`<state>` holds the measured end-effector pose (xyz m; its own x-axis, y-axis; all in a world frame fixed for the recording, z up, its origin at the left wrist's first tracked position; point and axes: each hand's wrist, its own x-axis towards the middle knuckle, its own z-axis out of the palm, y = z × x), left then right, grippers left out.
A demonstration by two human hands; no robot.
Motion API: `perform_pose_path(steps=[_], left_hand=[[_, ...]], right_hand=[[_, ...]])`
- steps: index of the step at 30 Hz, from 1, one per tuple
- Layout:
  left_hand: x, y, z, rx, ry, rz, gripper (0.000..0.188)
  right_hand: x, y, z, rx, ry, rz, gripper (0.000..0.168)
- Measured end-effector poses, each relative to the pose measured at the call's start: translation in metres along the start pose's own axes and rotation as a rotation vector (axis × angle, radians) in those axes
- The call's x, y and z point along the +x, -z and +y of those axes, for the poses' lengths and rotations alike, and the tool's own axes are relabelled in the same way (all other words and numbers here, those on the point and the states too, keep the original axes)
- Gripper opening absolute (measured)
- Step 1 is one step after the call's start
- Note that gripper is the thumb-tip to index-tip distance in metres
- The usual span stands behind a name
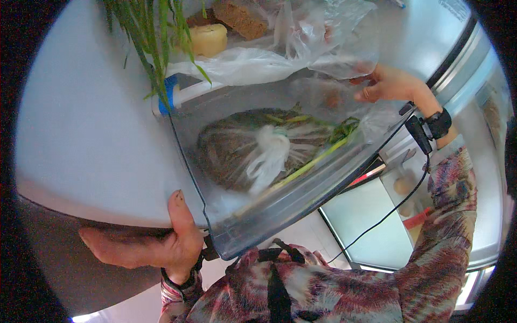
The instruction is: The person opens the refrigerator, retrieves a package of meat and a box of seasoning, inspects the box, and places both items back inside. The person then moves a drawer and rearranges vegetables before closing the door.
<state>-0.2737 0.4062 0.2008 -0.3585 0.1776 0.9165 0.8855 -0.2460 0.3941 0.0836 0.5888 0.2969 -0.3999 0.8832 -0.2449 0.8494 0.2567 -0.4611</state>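
Observation:
My left hand rests at the front edge of a smooth white panel, thumb raised against the panel and a finger stretched along its dark outer side. My right hand reaches in at the far right, beside a clear plastic bag; its fingertips are partly hidden by the film, so its grip is unclear. Below it, a clear drawer is pulled out. Inside lies a knotted plastic bag with brown contents, next to a green stalk with leaves.
Long green leaves hang over a shelf edge with a blue end piece. Behind them sit a pale yellow block and a brown chunk. A black cable runs from a wrist strap. An open door stands at right.

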Motion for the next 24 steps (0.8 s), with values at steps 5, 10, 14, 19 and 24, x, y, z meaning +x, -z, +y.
perform_pose_path(steps=[5,10,14,19,24], left_hand=[[-0.006,-0.007,0.0,-0.102,0.057,0.062,0.094],[-0.017,-0.026,0.003,-0.162,0.019,0.08,0.096],[-0.007,-0.017,-0.007,-0.163,0.016,0.081,0.095],[-0.005,-0.011,-0.013,-0.168,-0.004,0.098,0.095],[-0.002,-0.012,-0.015,-0.194,-0.037,0.105,0.095]], right_hand=[[-0.02,-0.008,-0.048,-0.632,-0.216,-0.085,0.071],[-0.034,-0.016,-0.007,-0.583,-0.243,0.244,0.066],[-0.035,-0.006,-0.035,-0.517,-0.253,0.178,0.06],[-0.036,-0.025,-0.038,-0.616,-0.113,-0.04,0.045],[-0.028,-0.011,-0.022,-0.738,-0.145,-0.005,0.034]])
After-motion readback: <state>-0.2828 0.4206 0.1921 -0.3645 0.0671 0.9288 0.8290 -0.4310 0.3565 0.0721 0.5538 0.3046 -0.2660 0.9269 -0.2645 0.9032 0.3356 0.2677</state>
